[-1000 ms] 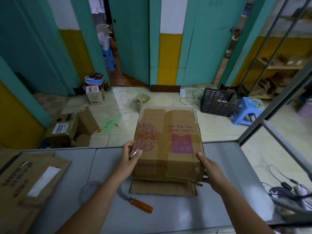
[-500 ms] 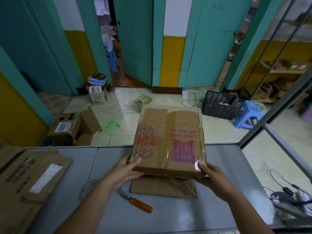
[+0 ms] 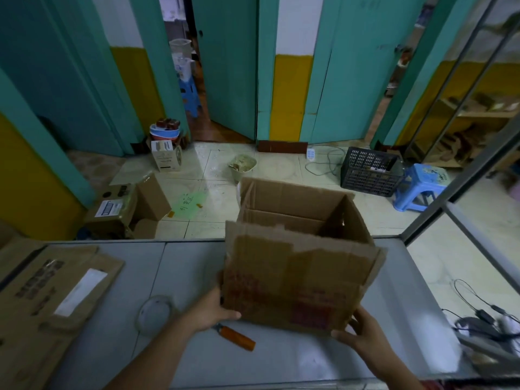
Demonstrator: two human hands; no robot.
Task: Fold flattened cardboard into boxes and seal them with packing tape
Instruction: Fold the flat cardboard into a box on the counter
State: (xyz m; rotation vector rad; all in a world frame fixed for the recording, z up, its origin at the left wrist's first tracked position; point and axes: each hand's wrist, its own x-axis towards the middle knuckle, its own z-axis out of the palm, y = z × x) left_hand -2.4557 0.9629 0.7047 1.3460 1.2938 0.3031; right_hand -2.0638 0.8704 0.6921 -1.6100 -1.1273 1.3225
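Cardboard box, widest left to right, is gripped at its near bottom corners by left hand and right hand.

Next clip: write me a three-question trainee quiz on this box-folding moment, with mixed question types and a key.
1. True or false: the cardboard box lies flattened on the grey table.
2. What lies on the table right beside the left hand? A) scissors B) orange-handled knife C) marker
3. Fill in: seen from the person's side, the clear tape roll lies to the ___ of the box.

Key: 1 false, the box is opened out and its hollow inside shows. 2 B. 3 left.
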